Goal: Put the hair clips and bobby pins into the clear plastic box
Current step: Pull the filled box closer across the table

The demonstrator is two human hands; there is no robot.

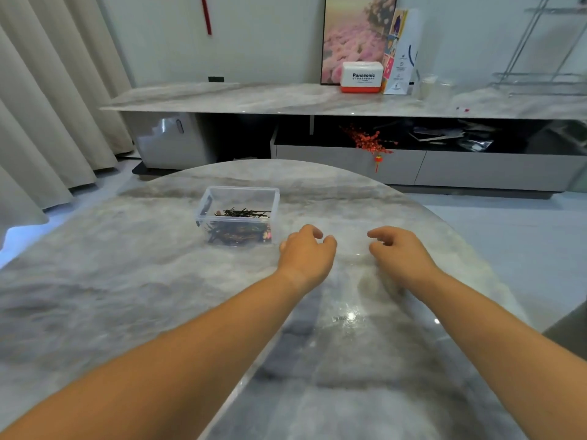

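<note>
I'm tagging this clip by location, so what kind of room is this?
Most likely a home living room: a low media console along the wall, a framed flower picture leaning on it, long curtains on the left, and a marble-look table in front.

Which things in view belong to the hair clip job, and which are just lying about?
Job things:
- clear plastic box on the marble table
- bobby pins and hair clips already inside the box
- left hand and right hand, both empty

Lying about:
- Panasonic box on the far sideboard
- framed picture
- red berry sprig under the sideboard
</note>
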